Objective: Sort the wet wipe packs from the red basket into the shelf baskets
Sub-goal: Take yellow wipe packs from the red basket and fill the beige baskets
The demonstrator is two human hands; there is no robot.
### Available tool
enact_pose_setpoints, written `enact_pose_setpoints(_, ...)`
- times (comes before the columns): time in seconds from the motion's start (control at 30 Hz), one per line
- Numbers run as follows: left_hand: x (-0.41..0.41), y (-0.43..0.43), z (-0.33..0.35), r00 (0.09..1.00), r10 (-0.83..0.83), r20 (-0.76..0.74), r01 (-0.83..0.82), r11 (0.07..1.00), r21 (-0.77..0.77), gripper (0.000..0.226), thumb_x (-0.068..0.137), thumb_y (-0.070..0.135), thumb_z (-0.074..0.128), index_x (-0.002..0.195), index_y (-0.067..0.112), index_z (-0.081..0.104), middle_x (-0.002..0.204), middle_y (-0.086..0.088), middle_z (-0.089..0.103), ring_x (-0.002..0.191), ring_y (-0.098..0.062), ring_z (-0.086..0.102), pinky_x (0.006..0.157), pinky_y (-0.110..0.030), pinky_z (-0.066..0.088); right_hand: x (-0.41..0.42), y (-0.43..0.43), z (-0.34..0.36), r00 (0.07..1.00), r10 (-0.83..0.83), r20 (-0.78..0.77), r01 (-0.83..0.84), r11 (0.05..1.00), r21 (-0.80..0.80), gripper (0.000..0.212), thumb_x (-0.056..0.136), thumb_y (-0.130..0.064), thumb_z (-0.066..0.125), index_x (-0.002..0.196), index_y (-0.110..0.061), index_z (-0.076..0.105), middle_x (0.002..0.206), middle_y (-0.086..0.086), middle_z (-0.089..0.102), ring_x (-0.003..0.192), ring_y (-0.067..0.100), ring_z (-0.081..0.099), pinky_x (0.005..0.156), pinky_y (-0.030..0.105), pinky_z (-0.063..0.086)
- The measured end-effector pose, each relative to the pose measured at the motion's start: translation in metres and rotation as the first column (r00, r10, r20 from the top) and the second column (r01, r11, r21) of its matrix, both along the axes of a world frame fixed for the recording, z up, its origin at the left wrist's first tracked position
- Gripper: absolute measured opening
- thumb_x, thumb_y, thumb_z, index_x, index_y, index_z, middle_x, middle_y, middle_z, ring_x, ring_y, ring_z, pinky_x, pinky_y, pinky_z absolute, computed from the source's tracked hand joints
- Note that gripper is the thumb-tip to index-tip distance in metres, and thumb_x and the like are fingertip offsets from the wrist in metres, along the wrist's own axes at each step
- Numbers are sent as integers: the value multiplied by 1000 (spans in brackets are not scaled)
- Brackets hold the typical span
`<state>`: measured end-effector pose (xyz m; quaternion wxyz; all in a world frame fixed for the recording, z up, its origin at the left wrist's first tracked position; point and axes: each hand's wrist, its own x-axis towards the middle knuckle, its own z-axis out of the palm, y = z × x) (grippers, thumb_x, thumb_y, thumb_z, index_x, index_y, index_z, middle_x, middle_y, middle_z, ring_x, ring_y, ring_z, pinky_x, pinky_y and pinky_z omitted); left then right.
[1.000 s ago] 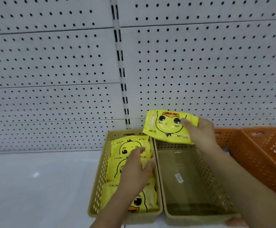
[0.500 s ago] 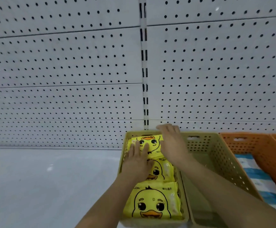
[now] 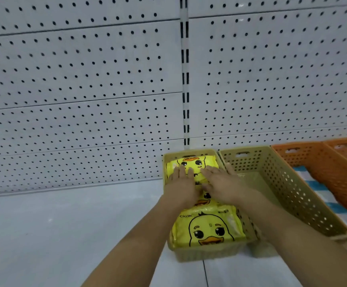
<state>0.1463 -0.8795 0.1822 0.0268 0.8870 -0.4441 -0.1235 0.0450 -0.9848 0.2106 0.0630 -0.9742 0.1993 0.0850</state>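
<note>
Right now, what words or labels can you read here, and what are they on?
"ckak": top left corner of the nearest yellow duck wet wipe pack.
Small print at that pack's top right: too blurred to read.
Far duck pack, partly under the left hand and right hand: no print legible.

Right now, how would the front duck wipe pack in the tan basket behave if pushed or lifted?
Front duck wipe pack: glossy film, probably slippery. Puffy, wrinkled face suggests it sags when lifted. Lies flat inside the tan basket, so unlikely to roll.

Yellow duck-print wet wipe packs (image 3: pixel 207 228), lying flat in a row, inside left tan shelf basket (image 3: pixel 205 253)
</note>
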Motion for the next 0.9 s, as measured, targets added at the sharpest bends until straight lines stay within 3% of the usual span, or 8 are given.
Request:
enact_pose_setpoints(0.1,-23,32,5,991,-33,132,49,992,-118,72,99,54,34,156,19,7,164,-3,4,151,-22,-4,121,-46,-1,-31,23,3,988,-57,140,47,996,77,57,99,-42,38,151,-27,19,160,-2,16,146,15,14,119,42,2)
enact_pose_setpoints(0.23,-53,86,3,1000,-6,-1,5,950,-312,64,98,53,38,153,24,20,161,3,19,150,-21,8,122,-45,8,-75,60,-5,920,-126,370,78,987,141,45,97,-39,46,140,-26,43,148,-5,40,137,16,33,114,33,21)
enact_pose_setpoints(0.33,-84,127,0,994,-3,-107,-57,829,-556,55,98,49,43,147,24,35,152,7,34,143,-14,25,117,-33,24,-110,90,-19,819,-105,564,72,994,81,31,93,-36,48,118,-24,61,121,-5,61,113,20,56,95,35,42)
enact_pose_setpoints(0.47,-140,176,-11,996,29,-84,-78,737,-671,54,95,53,42,141,26,43,143,10,45,134,-7,36,106,-23,34,-159,136,-31,729,-88,678,64,996,60,32,92,-33,43,118,-25,58,115,-7,61,104,16,55,87,30,45)
enact_pose_setpoints(0.6,-194,228,-27,984,92,-151,-169,742,-648,54,95,47,50,144,30,37,139,13,49,127,-4,44,97,-18,36,-207,185,-50,744,-95,662,71,996,63,38,93,-36,40,126,-25,54,114,-9,64,99,11,54,79,29,47)
enact_pose_setpoints(0.7,-230,271,-43,963,162,-216,-261,766,-588,57,94,49,52,145,33,34,137,16,53,120,-3,53,92,-26,48,-240,220,-73,822,-175,542,57,972,227,40,97,-38,42,136,-31,43,124,-13,59,104,12,60,77,31,47)
enact_pose_setpoints(0.8,-261,317,-63,933,252,-255,-349,804,-482,56,94,51,51,145,35,34,131,16,57,109,-3,59,86,-29,50,-269,254,-97,885,-198,422,57,945,322,43,97,-41,43,139,-35,38,128,-17,54,104,9,59,77,30,46)
enact_pose_setpoints(0.9,-284,364,-77,906,312,-287,-409,824,-393,53,96,48,49,144,32,37,134,11,57,116,-10,58,90,-34,49,-284,286,-111,915,-200,350,47,916,399,39,96,-39,46,135,-33,42,125,-16,56,102,7,59,73,29,44)
